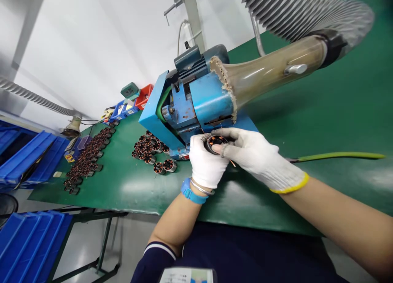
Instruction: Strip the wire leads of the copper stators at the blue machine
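Observation:
Both of my hands wear white gloves and meet in front of a blue belt machine (pixel 211 97). Between them is a motor stator (pixel 216 140), black with copper windings, its open face turned up toward me. My left hand (pixel 207 162) is wrapped round its near left side. From the right, the thumb and fingers of my right hand (pixel 250 150) close on the same stator. Thin copper wire ends stick out of it at the top and lower right. The glove fingers hide much of its outer wall.
Several stators (pixel 150 148) stand left of the machine on the green table (pixel 123 185), with a long row of wound parts (pixel 89 156) farther left. Green-handled pliers (pixel 337 156) lie at right. A clear suction duct (pixel 273 74) joins the machine. Blue trays (pixel 33 242) stand at lower left.

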Available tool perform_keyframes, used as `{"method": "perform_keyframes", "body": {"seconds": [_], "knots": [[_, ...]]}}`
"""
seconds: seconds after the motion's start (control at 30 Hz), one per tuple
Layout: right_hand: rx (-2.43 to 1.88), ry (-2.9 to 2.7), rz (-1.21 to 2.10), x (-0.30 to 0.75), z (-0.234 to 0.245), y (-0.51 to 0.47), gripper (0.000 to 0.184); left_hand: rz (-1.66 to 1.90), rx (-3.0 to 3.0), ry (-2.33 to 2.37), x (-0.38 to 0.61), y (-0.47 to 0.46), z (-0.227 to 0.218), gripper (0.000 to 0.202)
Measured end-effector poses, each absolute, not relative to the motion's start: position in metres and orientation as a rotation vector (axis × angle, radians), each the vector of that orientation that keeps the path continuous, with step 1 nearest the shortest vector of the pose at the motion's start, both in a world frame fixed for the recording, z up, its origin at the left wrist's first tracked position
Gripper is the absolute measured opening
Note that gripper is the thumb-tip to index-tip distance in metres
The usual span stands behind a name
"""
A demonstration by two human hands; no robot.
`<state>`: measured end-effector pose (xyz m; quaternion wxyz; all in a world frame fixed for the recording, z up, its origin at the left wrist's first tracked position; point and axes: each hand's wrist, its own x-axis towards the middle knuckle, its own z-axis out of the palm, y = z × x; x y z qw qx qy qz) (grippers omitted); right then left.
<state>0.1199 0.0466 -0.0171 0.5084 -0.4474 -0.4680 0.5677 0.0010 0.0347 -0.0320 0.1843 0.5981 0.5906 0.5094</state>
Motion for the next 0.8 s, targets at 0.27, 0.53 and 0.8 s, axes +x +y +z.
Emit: {"method": "perform_keyframes", "body": {"seconds": [0.27,0.53,0.8], "knots": [[-1.023,-1.161,1.342,0.114,-0.016,0.063,0.028,1.409,1.729,1.839,0.001,0.054,-0.013,0.044],[-1.041,-1.179,1.327,0.117,-0.014,0.060,0.037,1.405,1.811,1.819,-0.001,0.056,-0.017,0.042],[-1.170,-1.412,1.158,0.129,-0.027,0.002,0.053,1.408,1.723,1.520,-0.008,0.006,-0.046,0.053]]}}
